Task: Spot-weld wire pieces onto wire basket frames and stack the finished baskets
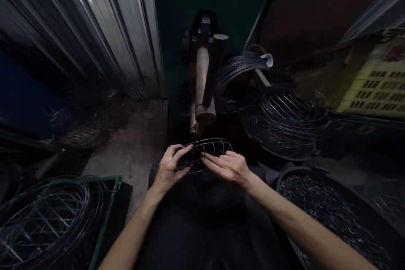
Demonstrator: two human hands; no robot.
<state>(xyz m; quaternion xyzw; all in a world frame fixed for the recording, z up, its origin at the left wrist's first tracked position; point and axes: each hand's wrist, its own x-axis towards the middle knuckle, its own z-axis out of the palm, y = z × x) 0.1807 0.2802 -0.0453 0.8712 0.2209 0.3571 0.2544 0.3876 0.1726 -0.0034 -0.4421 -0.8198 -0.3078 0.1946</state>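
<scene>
A round wire frame [203, 148] with two rings joined by short cross wires is held low in front of my body. My left hand [166, 168] grips its left side, thumb below and fingers above. From the right, my right hand [230, 166] has its fingertips pressed together on the near part of the frame, the other fingers curled. Whether a small piece sits in those fingertips is too dark to make out. Just beyond the frame are the copper-coloured electrode arms [202, 80] of a green machine [177, 8], apparently a spot welder.
At lower left a green crate [109, 215] carries wire grids [47, 219]. On the right, a dark tub [294, 171] contains many short metal pieces [329, 211]. Behind it lie more round wire grids [291, 118], a wire coil [237, 71] and a yellow crate [373, 80].
</scene>
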